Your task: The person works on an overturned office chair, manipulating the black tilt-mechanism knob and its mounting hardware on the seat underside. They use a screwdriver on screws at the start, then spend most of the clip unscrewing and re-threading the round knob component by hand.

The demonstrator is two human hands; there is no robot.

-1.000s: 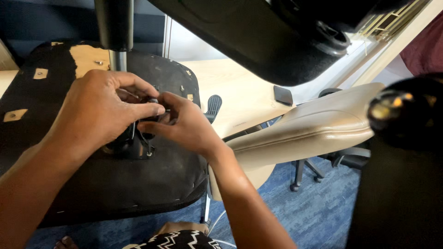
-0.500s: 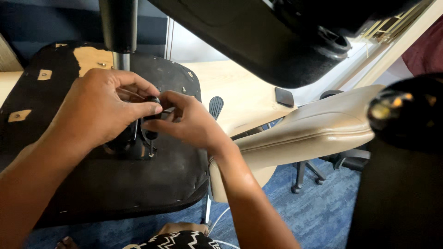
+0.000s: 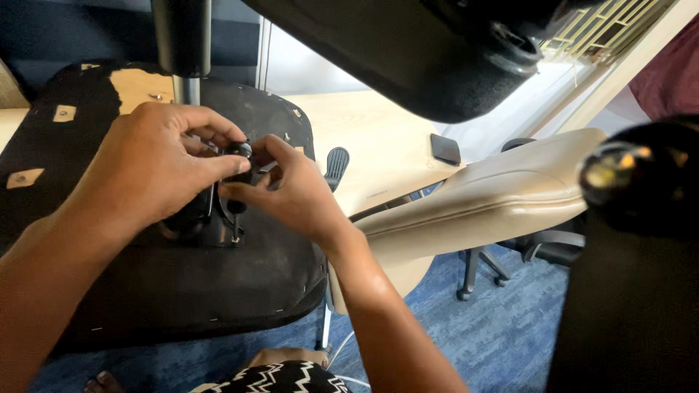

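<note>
An office chair lies upturned, its black seat underside point(image 3: 145, 291) facing me, with the gas column point(image 3: 182, 44) rising from the metal mechanism at its centre. My left hand point(image 3: 156, 171) and my right hand point(image 3: 291, 193) meet over that mechanism. Fingers of both hands pinch a small round black knob point(image 3: 240, 151) on it. A thin metal lever point(image 3: 234, 225) hangs just below the hands. The rest of the mechanism is hidden by my left hand.
A black chair base point(image 3: 408, 51) looms overhead. A beige chair back point(image 3: 502, 196) lies to the right, with a caster point(image 3: 633, 175) close to the lens. A light wooden table point(image 3: 378, 145) holds a dark phone point(image 3: 445, 148). Blue carpet point(image 3: 473, 342) is below.
Both hands have stayed on the knob at the mechanism; the fingers have shifted slightly, as if twisting it. The view has moved a little.
</note>
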